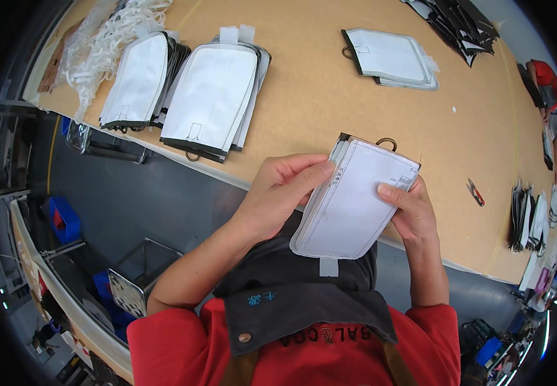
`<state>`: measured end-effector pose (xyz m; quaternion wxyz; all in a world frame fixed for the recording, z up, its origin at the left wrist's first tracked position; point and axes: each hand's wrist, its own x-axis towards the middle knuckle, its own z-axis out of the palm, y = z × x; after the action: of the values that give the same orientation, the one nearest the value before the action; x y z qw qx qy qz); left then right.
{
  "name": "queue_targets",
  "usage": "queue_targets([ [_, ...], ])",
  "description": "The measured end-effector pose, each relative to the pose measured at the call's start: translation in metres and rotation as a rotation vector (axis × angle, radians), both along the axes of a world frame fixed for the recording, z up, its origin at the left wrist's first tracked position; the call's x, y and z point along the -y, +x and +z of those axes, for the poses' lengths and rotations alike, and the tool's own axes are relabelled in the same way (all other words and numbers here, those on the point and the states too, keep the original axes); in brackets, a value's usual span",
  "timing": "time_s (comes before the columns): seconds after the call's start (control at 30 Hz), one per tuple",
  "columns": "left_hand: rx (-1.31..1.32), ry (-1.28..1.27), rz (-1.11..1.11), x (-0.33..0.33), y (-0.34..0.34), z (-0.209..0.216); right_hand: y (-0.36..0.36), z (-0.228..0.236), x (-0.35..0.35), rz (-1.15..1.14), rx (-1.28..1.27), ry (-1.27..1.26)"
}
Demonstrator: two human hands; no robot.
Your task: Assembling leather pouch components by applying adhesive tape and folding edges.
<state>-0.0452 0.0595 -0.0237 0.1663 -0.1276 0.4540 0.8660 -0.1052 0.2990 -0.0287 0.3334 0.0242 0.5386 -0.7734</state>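
Note:
Between both hands, over the table's near edge, is a flat white fabric panel with stitched borders, a metal ring at its far end and a pale tab at its near end. It seems to be several layers thick. My left hand pinches the panel's left edge near the far corner, thumb on top. My right hand grips the opposite edge with its thumb flat on the white face and its fingers hidden beneath. A pair of thread snips lies on the table to the right of my right hand.
Two stacks of similar white panels, a left stack and a larger stack, lie at the table's left. Another small stack lies farther back. White straps heap at far left; black pieces pile at far right.

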Motion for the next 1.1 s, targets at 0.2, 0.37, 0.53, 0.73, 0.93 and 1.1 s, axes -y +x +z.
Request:
queue_targets([
  [0.2, -0.122, -0.342, 0.129, -0.008, -0.001, 0.000, 0.000, 0.000, 0.003, 0.024, -0.003, 0.007],
  [0.37, -0.260, -0.650, 0.190, -0.007, 0.000, -0.001, 0.000, -0.003, 0.006, 0.034, -0.016, 0.012],
  [0.53, -0.429, -0.960, 0.292, -0.013, 0.000, -0.002, 0.002, -0.004, 0.007, 0.044, -0.004, 0.030],
  [0.73, -0.392, -0.984, 0.290, -0.013, 0.003, -0.002, 0.002, -0.007, 0.008, 0.057, -0.007, 0.045],
  [0.93, -0.242, -0.779, 0.184, -0.006, 0.005, 0.007, -0.001, -0.012, 0.009, 0.062, -0.008, 0.032],
  [1.1, -0.192, -0.780, 0.136, -0.008, 0.006, 0.016, -0.004, -0.015, 0.010, 0.072, -0.003, -0.009],
])
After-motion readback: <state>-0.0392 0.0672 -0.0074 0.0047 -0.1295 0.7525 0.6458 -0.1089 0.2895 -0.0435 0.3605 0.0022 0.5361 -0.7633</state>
